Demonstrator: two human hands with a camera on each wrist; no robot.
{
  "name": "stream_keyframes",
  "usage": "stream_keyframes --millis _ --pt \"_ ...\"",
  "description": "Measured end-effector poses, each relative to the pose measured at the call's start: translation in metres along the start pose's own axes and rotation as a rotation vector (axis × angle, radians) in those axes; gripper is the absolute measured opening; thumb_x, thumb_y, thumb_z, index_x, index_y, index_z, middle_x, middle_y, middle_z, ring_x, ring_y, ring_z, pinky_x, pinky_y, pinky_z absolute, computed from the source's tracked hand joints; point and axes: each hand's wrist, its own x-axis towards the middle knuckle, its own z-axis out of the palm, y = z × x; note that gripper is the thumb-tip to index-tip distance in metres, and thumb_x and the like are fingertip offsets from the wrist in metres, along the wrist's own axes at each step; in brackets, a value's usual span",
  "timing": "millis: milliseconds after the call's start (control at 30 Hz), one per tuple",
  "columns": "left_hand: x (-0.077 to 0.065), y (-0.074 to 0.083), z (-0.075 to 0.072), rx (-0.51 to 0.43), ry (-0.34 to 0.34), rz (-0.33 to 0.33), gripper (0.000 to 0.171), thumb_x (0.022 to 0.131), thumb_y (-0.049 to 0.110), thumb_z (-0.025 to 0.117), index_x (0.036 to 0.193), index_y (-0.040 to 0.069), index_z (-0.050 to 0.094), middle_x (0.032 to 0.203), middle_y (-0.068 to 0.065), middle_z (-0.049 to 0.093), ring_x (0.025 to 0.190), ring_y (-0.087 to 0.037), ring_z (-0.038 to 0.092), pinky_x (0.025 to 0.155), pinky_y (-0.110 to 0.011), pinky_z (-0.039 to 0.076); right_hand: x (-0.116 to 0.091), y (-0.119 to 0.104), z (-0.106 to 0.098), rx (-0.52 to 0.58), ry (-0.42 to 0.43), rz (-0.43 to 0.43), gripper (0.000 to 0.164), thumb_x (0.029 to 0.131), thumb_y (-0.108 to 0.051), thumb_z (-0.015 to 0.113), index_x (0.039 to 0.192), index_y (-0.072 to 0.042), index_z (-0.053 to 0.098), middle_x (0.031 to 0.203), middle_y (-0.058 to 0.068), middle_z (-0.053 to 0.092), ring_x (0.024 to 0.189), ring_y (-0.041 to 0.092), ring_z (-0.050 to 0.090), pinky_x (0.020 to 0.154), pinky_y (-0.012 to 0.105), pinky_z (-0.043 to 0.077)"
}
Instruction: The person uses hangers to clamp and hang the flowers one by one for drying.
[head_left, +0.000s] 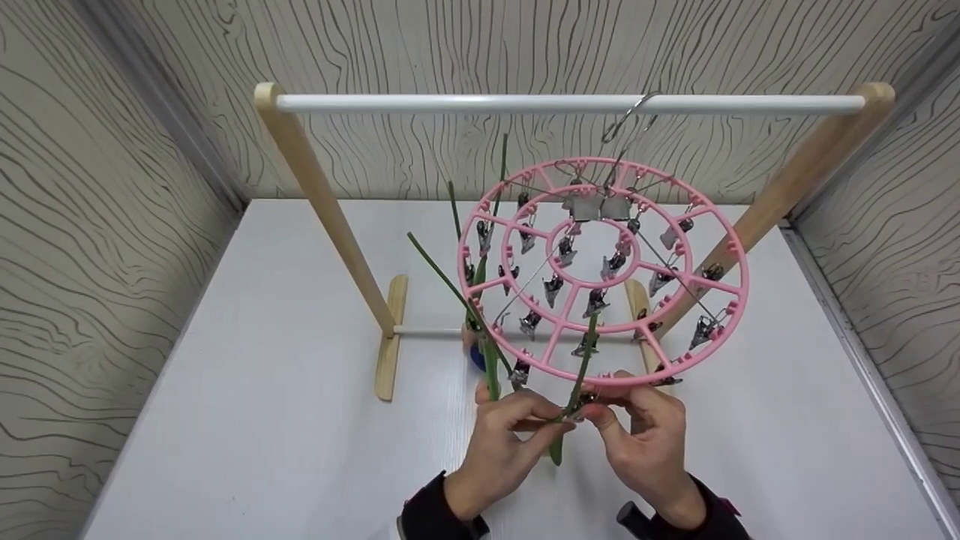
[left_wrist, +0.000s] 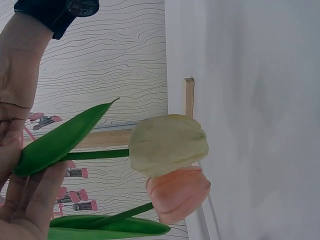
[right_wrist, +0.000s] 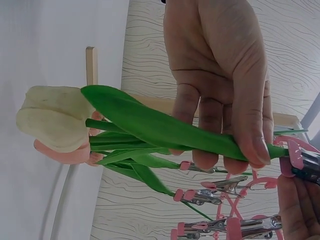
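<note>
A white artificial tulip (right_wrist: 52,117) hangs head down, with its green leaf (right_wrist: 165,122) and stem above the bloom. My left hand (head_left: 499,450) pinches the stem between thumb and fingertips. Close beside it, my right hand (head_left: 649,442) grips a metal clip with pink tips (right_wrist: 295,157) at the stem. Whether the clip bites the stem is hard to see. The clip belongs to a round pink drying rack (head_left: 551,352) with many clips. A pink tulip (left_wrist: 177,195) hangs just behind the white one, and more green stems (head_left: 439,270) rise at the rack's left side.
The rack hangs by a metal hook (head_left: 634,116) from a white rod (head_left: 450,103) on a wooden stand (head_left: 322,202). The stand's feet rest on a white table (head_left: 285,442). A dark blue thing (head_left: 478,358) shows partly behind the stems. Patterned walls (head_left: 420,45) enclose the table.
</note>
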Motion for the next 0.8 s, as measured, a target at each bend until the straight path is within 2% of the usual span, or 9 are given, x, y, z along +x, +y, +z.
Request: stream_keyframes --millis 33,200,333,467,633,800 --pt "0.001 0.000 0.000 -0.013 0.000 -0.002 0.009 0.089 0.018 0.068 0.090 0.009 0.067 0.086 -0.006 0.073 0.082 -0.010 0.073 0.074 -0.016 0.059 0.000 0.000 0.000 -0.013 -0.002 -0.003 0.031 0.068 0.028 0.066 0.094 0.012 0.066 0.092 0.004 0.073 0.085 0.007 0.071 0.076 0.016 0.058" --pt "0.001 0.001 -0.001 -0.038 0.020 -0.029 0.009 0.088 0.018 0.069 0.089 0.009 0.068 0.086 -0.007 0.073 0.082 -0.013 0.073 0.072 -0.017 0.059 -0.001 0.000 0.001 -0.090 -0.015 0.000 0.034 0.065 0.026 0.070 0.095 0.009 0.067 0.090 0.006 0.073 0.085 0.005 0.071 0.075 0.016 0.058" --pt "0.001 0.000 -0.002 0.022 0.015 -0.034 0.011 0.088 0.020 0.069 0.092 0.010 0.066 0.089 -0.005 0.073 0.082 -0.009 0.072 0.071 -0.015 0.058 -0.003 0.000 0.000 -0.125 -0.023 0.007 0.038 0.065 0.023 0.073 0.098 0.007 0.068 0.090 0.007 0.073 0.086 0.005 0.070 0.075 0.016 0.058" --pt "-0.001 -0.001 -0.002 0.084 -0.009 -0.036 0.014 0.089 0.021 0.068 0.096 0.010 0.064 0.091 -0.003 0.073 0.084 -0.004 0.071 0.073 -0.012 0.057 -0.006 0.001 -0.003 -0.105 -0.025 0.023 0.038 0.065 0.024 0.072 0.100 0.008 0.069 0.092 0.006 0.074 0.087 0.006 0.072 0.076 0.017 0.058" --pt "-0.003 -0.002 -0.003 0.101 -0.010 -0.013 0.016 0.088 0.020 0.069 0.099 0.010 0.064 0.092 -0.003 0.073 0.084 -0.005 0.073 0.076 -0.014 0.058 -0.010 0.002 -0.006 -0.063 -0.028 0.030 0.039 0.065 0.026 0.070 0.101 0.011 0.068 0.097 0.005 0.075 0.090 0.008 0.072 0.077 0.018 0.059" --pt "-0.005 -0.004 -0.005 0.111 -0.017 0.013 0.020 0.088 0.019 0.069 0.104 0.009 0.064 0.097 -0.005 0.073 0.087 -0.007 0.073 0.076 -0.012 0.057 -0.014 0.002 -0.010 -0.084 -0.029 0.044 0.042 0.064 0.026 0.071 0.103 0.011 0.067 0.101 0.004 0.075 0.092 0.008 0.073 0.078 0.019 0.059"
